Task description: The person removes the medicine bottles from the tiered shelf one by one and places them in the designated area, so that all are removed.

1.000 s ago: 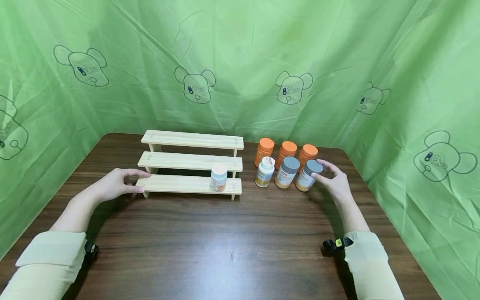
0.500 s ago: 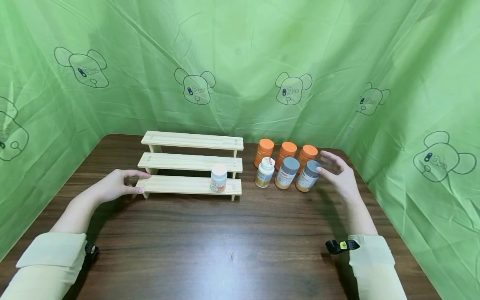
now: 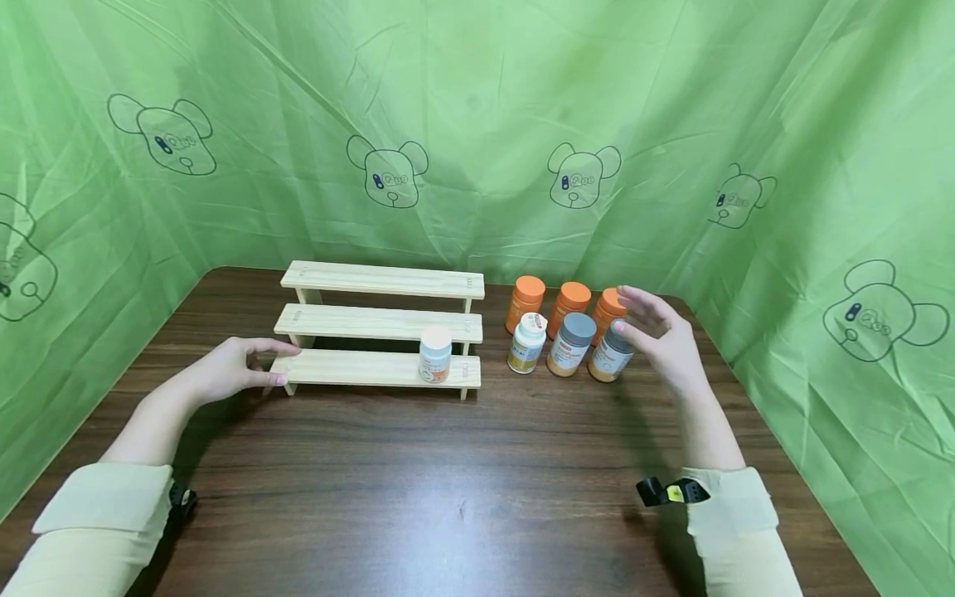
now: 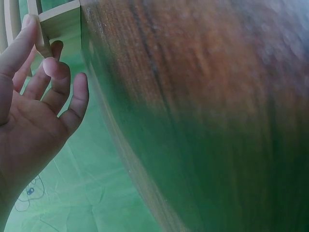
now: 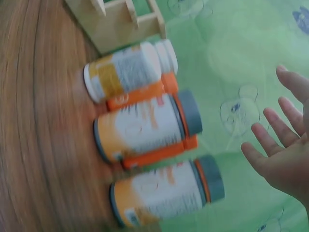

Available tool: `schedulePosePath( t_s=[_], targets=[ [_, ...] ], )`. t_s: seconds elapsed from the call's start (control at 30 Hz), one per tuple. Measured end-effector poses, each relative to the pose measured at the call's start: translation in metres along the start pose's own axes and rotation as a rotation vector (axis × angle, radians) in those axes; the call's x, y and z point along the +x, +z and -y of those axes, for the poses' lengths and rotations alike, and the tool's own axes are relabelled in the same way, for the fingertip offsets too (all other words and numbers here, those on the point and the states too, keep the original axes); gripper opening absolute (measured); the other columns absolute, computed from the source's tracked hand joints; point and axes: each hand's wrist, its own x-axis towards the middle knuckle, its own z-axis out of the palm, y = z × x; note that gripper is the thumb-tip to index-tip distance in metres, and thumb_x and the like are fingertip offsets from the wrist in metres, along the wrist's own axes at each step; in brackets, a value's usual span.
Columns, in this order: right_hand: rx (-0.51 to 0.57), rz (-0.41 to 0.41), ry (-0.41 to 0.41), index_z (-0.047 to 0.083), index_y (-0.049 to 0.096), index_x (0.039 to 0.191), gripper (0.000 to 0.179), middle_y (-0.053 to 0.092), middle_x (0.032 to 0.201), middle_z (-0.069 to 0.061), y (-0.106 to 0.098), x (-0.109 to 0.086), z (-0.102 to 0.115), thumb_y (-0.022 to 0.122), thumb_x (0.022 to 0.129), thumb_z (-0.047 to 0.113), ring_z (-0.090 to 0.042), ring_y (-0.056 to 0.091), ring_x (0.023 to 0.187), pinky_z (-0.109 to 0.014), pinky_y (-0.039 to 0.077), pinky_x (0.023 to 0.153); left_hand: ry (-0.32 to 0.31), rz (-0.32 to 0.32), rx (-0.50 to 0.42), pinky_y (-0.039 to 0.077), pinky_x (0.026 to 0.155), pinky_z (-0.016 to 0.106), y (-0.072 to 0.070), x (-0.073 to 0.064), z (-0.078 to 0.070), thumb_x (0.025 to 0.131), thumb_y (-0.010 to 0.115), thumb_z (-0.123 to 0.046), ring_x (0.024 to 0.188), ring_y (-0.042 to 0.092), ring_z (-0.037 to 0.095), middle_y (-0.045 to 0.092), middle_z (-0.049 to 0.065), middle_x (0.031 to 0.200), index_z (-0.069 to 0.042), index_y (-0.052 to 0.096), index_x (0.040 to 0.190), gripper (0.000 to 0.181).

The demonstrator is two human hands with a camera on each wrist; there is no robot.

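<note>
My left hand pinches the left end of the lowest step of a three-tier wooden rack, thumb in front and fingers behind. The left wrist view shows the same grip on the wooden rack at its upper left. On the lowest step, near its right end, stands a white-capped bottle. My right hand hovers with loosely spread fingers by the rightmost grey-capped bottle. In the right wrist view the right hand is apart from this grey-capped bottle and holds nothing.
Beside the rack stand a white bottle, another grey-capped bottle and, behind them, orange bottles, the rightmost partly hidden by the right hand. A green curtain closes off the table's back and sides.
My right hand, earlier around the rightmost bottle's grey cap, moved off to the right, then came partway back left and is now above it. The left hand, rack and bottles stay put.
</note>
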Motion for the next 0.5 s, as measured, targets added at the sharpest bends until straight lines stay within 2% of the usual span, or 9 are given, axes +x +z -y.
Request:
schedulePosePath(
  t_s=[0.2, 0.43, 0.5],
  targets=[
    [0.030, 0.001, -0.017, 0.008, 0.053, 0.134, 0.051, 0.057, 0.130, 0.000, 0.021, 0.000, 0.018, 0.069, 0.086, 0.008, -0.016, 0.050, 0.122, -0.020, 0.041, 0.095, 0.004, -0.006, -0.004, 0.039, 0.057, 0.026, 0.000, 0.000, -0.001, 0.081, 0.073, -0.032, 0.056, 0.054, 0.016, 0.061, 0.004, 0.062, -0.011, 0.058, 0.128, 0.053],
    [0.032, 0.011, -0.040, 0.012, 0.055, 0.132, 0.048, 0.054, 0.133, -0.004, 0.046, 0.002, 0.029, 0.068, 0.086, 0.009, -0.019, 0.046, 0.125, -0.040, 0.037, 0.102, -0.023, 0.002, -0.012, 0.040, 0.058, 0.026, 0.000, 0.002, 0.001, 0.081, 0.074, -0.032, 0.058, 0.055, 0.018, 0.061, 0.005, 0.063, -0.013, 0.058, 0.128, 0.053],
    [0.063, 0.024, -0.037, 0.012, 0.055, 0.131, 0.048, 0.055, 0.133, -0.005, 0.054, 0.002, 0.030, 0.069, 0.086, 0.008, -0.019, 0.046, 0.125, -0.040, 0.036, 0.102, -0.021, 0.004, -0.010, 0.040, 0.059, 0.026, 0.000, 0.002, 0.001, 0.081, 0.074, -0.032, 0.059, 0.055, 0.018, 0.061, 0.005, 0.064, -0.013, 0.058, 0.128, 0.053]
  ],
)
